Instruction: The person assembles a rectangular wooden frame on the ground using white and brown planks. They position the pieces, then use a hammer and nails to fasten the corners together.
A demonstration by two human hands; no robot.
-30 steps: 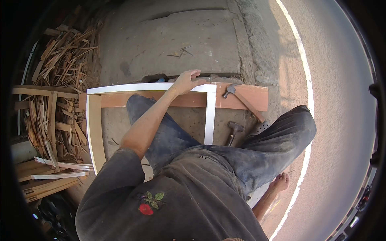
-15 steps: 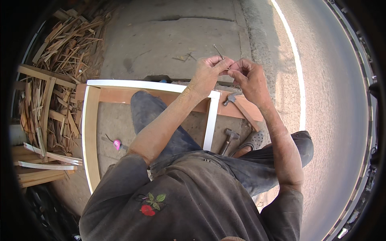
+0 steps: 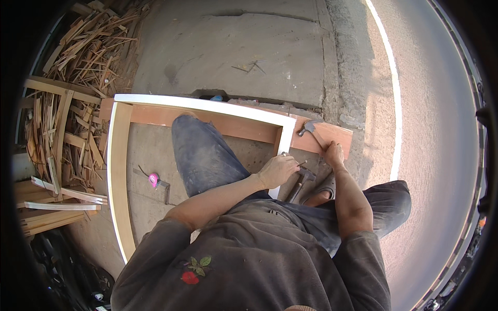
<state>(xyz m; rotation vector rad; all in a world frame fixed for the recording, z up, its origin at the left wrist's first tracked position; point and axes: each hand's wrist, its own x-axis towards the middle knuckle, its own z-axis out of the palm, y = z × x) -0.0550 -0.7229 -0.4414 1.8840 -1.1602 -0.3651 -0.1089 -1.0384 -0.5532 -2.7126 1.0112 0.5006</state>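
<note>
My left hand (image 3: 279,171) is closed in a pinch beside the frame's right crosspiece, with a thin nail (image 3: 302,164) poking out from its fingertips. A claw hammer (image 3: 317,138) lies on a reddish-brown board (image 3: 337,136); the fingers of my right hand (image 3: 334,154) are closed round the end of its handle. The wooden frame (image 3: 207,107), white along its edges, surrounds my bent left leg. Just below my left hand, a second hammer (image 3: 306,177) rests on the ground, its head up beside my shoe.
Several loose nails (image 3: 252,66) lie on the concrete ahead. Inside the frame is a pink tape measure (image 3: 153,180), with a dark angled piece (image 3: 166,191) next to it. Wood scraps (image 3: 85,57) are heaped at the left. A road (image 3: 436,155) with a white line runs along the right.
Both hands have parted and come down from above the board. My left hand has moved to the frame's crosspiece with the nail; my right hand has taken hold of the claw hammer's handle.
</note>
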